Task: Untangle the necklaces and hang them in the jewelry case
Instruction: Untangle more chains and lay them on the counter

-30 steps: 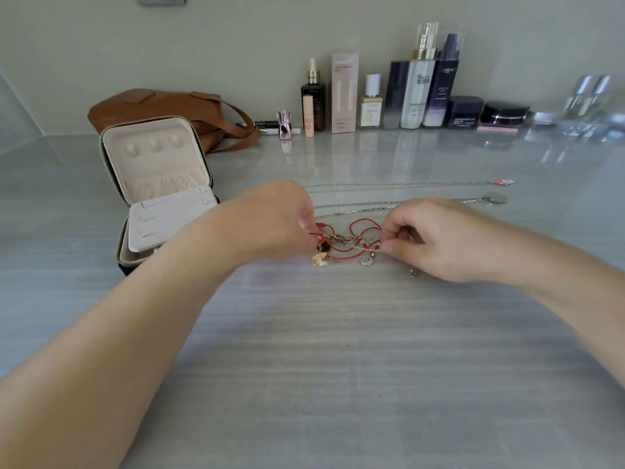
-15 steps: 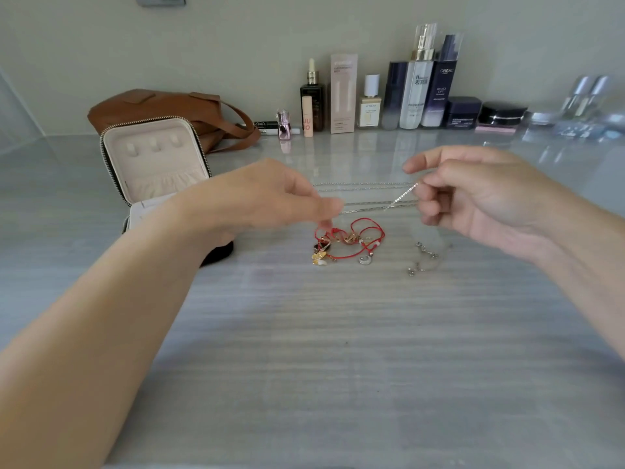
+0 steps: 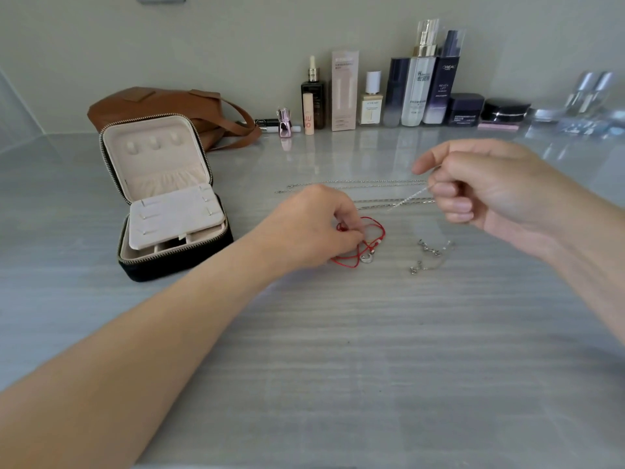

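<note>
A tangle of red cord necklace point(image 3: 374, 231) with small charms lies on the grey table. My left hand point(image 3: 314, 225) is down on it, its fingertips pinching the cord. Raised above the table to the right, my right hand point(image 3: 487, 187) pinches a thin silver chain point(image 3: 407, 199) that slopes down to the left. Two long silver chains point(image 3: 355, 184) lie stretched out behind. A short silver chain point(image 3: 429, 255) lies right of the tangle. The open jewelry case point(image 3: 162, 194), beige inside, stands at the left with its lid upright.
A brown leather bag point(image 3: 159, 106) lies behind the case. Several cosmetic bottles and jars point(image 3: 419, 82) line the back wall, with clear items point(image 3: 588, 96) at the far right. The grey table point(image 3: 338, 350) stretches toward me.
My left hand dropped from the raised silver chain onto the red tangle and now pinches it. My right hand stays lifted, curled tighter on the silver chain.
</note>
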Available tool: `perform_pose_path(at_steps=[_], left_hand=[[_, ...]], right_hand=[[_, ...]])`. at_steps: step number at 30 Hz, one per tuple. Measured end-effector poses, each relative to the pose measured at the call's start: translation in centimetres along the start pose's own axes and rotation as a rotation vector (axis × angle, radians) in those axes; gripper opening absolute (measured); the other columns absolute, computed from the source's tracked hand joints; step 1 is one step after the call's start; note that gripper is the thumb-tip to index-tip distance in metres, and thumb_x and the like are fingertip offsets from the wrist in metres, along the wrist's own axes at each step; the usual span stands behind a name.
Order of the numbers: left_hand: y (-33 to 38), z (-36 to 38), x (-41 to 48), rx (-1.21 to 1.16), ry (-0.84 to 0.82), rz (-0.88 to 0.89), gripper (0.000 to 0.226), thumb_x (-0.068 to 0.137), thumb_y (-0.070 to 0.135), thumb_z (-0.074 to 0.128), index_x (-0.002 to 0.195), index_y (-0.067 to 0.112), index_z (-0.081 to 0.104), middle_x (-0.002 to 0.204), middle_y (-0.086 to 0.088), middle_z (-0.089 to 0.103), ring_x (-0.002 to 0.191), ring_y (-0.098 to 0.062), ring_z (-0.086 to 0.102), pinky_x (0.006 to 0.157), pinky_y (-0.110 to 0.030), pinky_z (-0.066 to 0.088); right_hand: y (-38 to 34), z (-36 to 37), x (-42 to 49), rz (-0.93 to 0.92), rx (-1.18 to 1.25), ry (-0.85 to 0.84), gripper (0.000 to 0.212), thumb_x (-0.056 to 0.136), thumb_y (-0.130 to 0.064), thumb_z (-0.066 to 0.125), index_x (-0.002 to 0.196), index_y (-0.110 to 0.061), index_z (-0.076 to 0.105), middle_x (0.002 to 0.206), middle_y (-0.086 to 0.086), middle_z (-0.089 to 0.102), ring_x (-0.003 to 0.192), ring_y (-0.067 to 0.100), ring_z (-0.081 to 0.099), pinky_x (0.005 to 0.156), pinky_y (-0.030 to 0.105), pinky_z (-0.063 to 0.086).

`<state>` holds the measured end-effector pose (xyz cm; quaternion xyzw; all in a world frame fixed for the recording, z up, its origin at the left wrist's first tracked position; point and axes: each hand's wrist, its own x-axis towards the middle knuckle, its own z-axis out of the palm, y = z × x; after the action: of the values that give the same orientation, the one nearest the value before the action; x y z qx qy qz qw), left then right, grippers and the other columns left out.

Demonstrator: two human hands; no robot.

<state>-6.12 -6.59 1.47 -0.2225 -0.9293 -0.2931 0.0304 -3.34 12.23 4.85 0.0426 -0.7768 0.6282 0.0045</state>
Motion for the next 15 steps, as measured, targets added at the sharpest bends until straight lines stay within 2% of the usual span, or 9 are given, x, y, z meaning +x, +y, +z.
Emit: perform_pose_path(at_steps=[3, 5, 8, 10, 13, 15], left_hand=[[-0.2, -0.3, -0.1, 0.007, 0.0, -0.022, 0.004, 0.078, 0.024, 0.069, 0.075, 0.025, 0.068, 0.057, 0.02, 0.05, 0.05, 0.017, 0.046, 0.047, -0.002, 0.031], [-0.3, -0.5, 0.0, -0.02, 0.019, -0.014, 0.009, 0.077, 0.029, 0.07, 0.071, 0.03, 0.065, 0.06, 0.021, 0.052, 0.054, 0.018, 0.046, 0.051, -0.003, 0.032], [-0.2, -0.6, 0.0, -0.054, 0.038, 0.01, 0.011, 0.077, 0.031, 0.071, 0.069, 0.033, 0.064, 0.065, 0.021, 0.056, 0.056, 0.015, 0.048, 0.057, -0.009, 0.037], [-0.1, -0.5, 0.0, -0.05, 0.04, 0.022, 0.01, 0.077, 0.031, 0.071, 0.069, 0.032, 0.065, 0.066, 0.02, 0.058, 0.055, 0.014, 0.049, 0.057, -0.009, 0.038], [0.0, -0.4, 0.0, -0.056, 0.051, 0.029, 0.009, 0.077, 0.031, 0.071, 0.07, 0.031, 0.066, 0.067, 0.017, 0.06, 0.054, 0.01, 0.05, 0.057, -0.012, 0.039], [0.0, -0.5, 0.0, -0.069, 0.06, 0.032, 0.007, 0.077, 0.03, 0.071, 0.071, 0.029, 0.068, 0.067, 0.017, 0.06, 0.053, 0.009, 0.05, 0.054, -0.01, 0.038]], right_hand=[[0.1, -0.2, 0.1, -0.011, -0.199, 0.097, 0.026, 0.08, 0.0, 0.037, 0.074, -0.012, 0.059, 0.043, -0.006, 0.036, 0.038, 0.009, 0.029, 0.043, 0.023, 0.023], [0.4, -0.3, 0.2, -0.03, -0.406, 0.151, 0.02, 0.082, -0.007, 0.044, 0.074, -0.015, 0.061, 0.038, -0.011, 0.044, 0.041, 0.008, 0.04, 0.05, 0.025, 0.034], [1.1, -0.3, 0.4, 0.007, -0.766, 0.119, 0.012, 0.081, -0.019, 0.056, 0.079, -0.019, 0.068, 0.066, -0.009, 0.062, 0.07, 0.016, 0.057, 0.071, 0.028, 0.045], [1.3, 0.3, 0.1, -0.018, -0.94, 0.076, 0.01, 0.078, -0.024, 0.058, 0.077, -0.027, 0.068, 0.076, -0.014, 0.061, 0.082, 0.018, 0.059, 0.075, 0.028, 0.045], [0.9, 1.5, -0.2, -0.181, -0.832, 0.02, 0.014, 0.076, -0.023, 0.06, 0.082, -0.034, 0.067, 0.08, -0.023, 0.055, 0.09, 0.012, 0.057, 0.076, 0.026, 0.044], [0.7, 2.5, -0.3, -0.219, -0.738, -0.052, 0.012, 0.075, -0.029, 0.066, 0.086, -0.034, 0.066, 0.088, -0.018, 0.061, 0.092, 0.009, 0.056, 0.077, 0.024, 0.044]])
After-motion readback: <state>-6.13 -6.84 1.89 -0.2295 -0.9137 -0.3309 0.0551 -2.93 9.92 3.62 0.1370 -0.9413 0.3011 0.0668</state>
